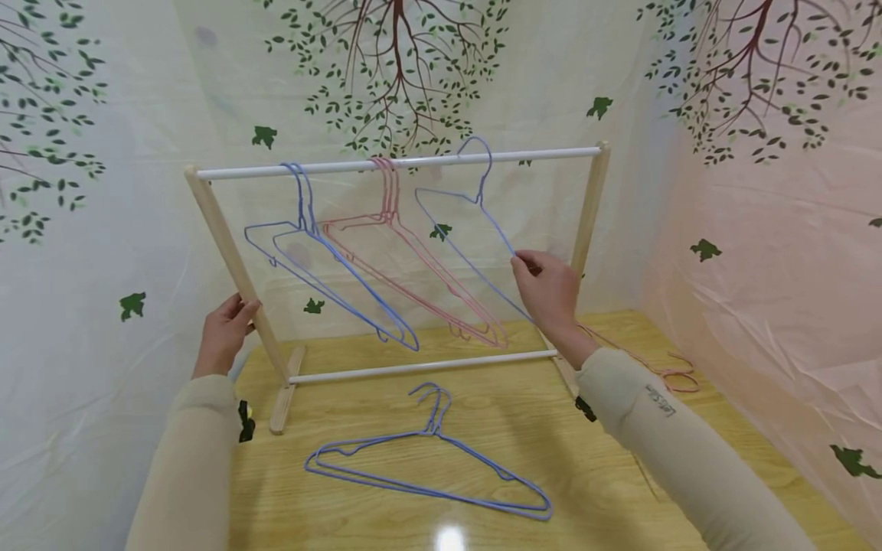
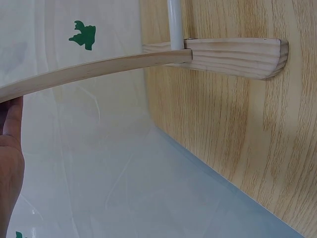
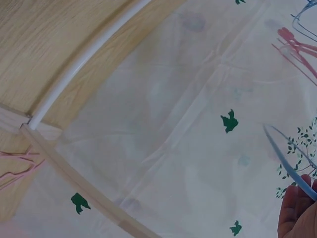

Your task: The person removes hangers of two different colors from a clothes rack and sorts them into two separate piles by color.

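The person's left grip (image 1: 225,333) is closed around the wooden left post (image 1: 227,245) of a rack, thumb on the near face. The rack counts two posts, two feet and two white bars: an upper rail (image 1: 338,166) and a lower bar (image 1: 413,367).

From the left, two blue hangers (image 1: 302,222) hang on the upper rail, well apart from either grip. Next come the pink hangers (image 1: 391,216), apparently three, bunched with their hooks side by side. Below and in front of these, two blue hangers lie overlapped on the bench (image 1: 276,490) as one flat pair (image 1: 432,430), hooks pointing away from the person.

Farther right is a single blue hanger (image 1: 480,195), held by the right grip (image 1: 551,287), which is narrow, thumb and fingers pinching its right shoulder. The neck and hook lie up and to the left of this grip, and the bottom wire passes beneath it. The hook loops above the upper rail; whether it rests there I cannot tell.

The right post (image 1: 591,203) stands just beside the right grip. Past it, pink wire (image 1: 667,373) lies on the bench, partly hidden by the sleeve, so its count is unclear.
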A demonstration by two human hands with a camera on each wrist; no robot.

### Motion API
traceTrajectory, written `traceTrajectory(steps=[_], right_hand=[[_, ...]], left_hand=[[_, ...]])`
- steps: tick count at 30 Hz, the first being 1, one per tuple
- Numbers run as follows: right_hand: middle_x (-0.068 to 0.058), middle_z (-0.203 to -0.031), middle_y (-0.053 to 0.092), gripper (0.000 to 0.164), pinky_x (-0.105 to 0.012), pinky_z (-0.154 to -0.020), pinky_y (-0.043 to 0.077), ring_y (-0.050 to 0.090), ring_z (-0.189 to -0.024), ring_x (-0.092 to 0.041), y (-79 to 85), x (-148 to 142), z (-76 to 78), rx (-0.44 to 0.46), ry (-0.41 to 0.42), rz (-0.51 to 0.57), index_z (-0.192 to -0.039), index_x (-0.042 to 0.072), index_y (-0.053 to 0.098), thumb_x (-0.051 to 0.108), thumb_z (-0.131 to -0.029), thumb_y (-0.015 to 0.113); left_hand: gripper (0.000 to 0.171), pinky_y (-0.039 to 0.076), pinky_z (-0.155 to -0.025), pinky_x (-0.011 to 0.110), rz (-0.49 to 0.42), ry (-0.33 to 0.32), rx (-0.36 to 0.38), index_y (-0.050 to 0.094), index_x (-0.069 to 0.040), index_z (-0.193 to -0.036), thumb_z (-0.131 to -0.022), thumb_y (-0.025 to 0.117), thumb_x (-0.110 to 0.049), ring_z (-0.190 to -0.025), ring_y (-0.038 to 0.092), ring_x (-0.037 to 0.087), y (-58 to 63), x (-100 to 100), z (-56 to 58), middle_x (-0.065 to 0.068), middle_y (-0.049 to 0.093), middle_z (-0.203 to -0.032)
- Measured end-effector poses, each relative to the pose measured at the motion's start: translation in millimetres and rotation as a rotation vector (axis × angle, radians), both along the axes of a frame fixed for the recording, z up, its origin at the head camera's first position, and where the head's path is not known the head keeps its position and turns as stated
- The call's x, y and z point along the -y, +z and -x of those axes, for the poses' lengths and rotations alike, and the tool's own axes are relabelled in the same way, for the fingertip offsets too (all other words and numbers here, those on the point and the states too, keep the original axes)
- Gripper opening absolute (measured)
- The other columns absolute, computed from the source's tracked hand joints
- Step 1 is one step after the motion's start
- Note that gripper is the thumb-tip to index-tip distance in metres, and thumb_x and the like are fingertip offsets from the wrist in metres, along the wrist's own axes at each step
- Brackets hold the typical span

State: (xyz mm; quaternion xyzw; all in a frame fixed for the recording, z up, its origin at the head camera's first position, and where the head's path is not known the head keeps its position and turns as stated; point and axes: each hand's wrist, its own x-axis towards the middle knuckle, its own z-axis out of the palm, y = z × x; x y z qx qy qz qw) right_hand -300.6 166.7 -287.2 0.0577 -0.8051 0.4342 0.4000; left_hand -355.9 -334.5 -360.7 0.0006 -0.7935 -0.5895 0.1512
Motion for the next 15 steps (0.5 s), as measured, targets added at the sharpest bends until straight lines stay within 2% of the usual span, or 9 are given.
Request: traceTrajectory(steps=[5, 9, 12, 15], right_hand=[[-0.015, -0.091, 0.073, 0.015, -0.031, -0.07, 0.052, 0.067, -0.078, -0.027, -3.1, -8.9, -2.1, -0.086, -0.011, -0.001, -0.1, 0.0, 0.078, 0.01, -0.09, 0.073], [-0.016, -0.09, 0.073, 0.014, -0.018, -0.067, 0.05, 0.067, -0.076, -0.026, -6.4, -16.0, -4.8, -0.14, 0.004, 0.009, -0.098, -0.002, 0.078, 0.007, -0.089, 0.074], [-0.014, -0.091, 0.073, 0.013, -0.01, -0.065, 0.048, 0.066, -0.073, -0.017, -10.8, -22.4, -6.1, -0.164, 0.014, 0.018, -0.097, -0.002, 0.077, 0.006, -0.088, 0.074], [-0.013, -0.09, 0.074, 0.012, -0.006, -0.063, 0.047, 0.062, -0.071, -0.002, -17.0, -30.5, -7.1, -0.187, 0.014, 0.013, -0.097, -0.002, 0.078, 0.006, -0.088, 0.074]], left_hand=[[0.058, 0.055, -0.089, 0.019, -0.01, -0.005, -0.021, 0.042, -0.001, -0.149, -0.102, 0.056, -0.033, -0.095, 0.057, -0.003, -0.8, 0.9, 0.8, -0.008, 0.06, -0.112], [0.058, 0.055, -0.09, 0.02, -0.004, -0.005, -0.028, 0.042, 0.0, -0.149, -0.103, 0.055, -0.032, -0.095, 0.056, -0.004, -0.7, 0.7, 0.2, -0.014, 0.059, -0.107], [0.058, 0.054, -0.092, 0.022, -0.001, -0.004, -0.023, 0.041, 0.0, -0.15, -0.103, 0.055, -0.032, -0.095, 0.056, -0.004, -0.2, 0.3, -0.1, -0.018, 0.057, -0.103], [0.059, 0.052, -0.099, 0.03, 0.01, -0.001, -0.01, 0.04, -0.002, -0.151, -0.103, 0.054, -0.033, -0.098, 0.056, -0.003, 0.6, -0.6, -0.5, -0.015, 0.058, -0.107]])
